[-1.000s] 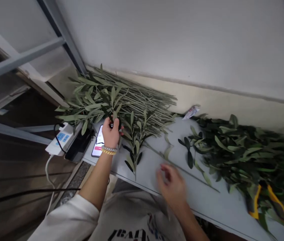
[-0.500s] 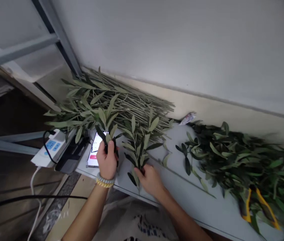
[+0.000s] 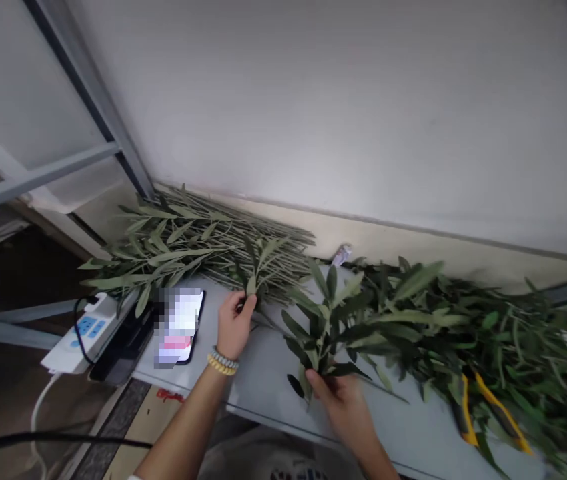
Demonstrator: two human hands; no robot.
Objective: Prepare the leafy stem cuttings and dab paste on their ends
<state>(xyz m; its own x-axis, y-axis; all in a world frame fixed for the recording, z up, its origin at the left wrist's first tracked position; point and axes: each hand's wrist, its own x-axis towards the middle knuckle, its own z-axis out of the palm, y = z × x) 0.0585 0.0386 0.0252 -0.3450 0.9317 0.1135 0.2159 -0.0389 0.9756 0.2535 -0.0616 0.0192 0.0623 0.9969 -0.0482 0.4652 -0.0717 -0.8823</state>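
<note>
Over the worktop (image 3: 268,360), left hand (image 3: 234,328) is pinching leafy sprig (image 3: 252,284), right hand (image 3: 344,408) is clasping leafy branch (image 3: 320,330), overlapping foliage (image 3: 388,333) possibly causing snags.

Phone: left on worktop (image 3: 263,347), beside power strip (image 3: 86,333)
Stem pile (image 3: 243,233): behind phone (image 3: 183,327), along wall (image 3: 363,133)
Pliers (image 3: 488,413): far right

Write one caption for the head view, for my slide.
Left hand and right hand each hold leafy sprigs above a grey table.
</note>
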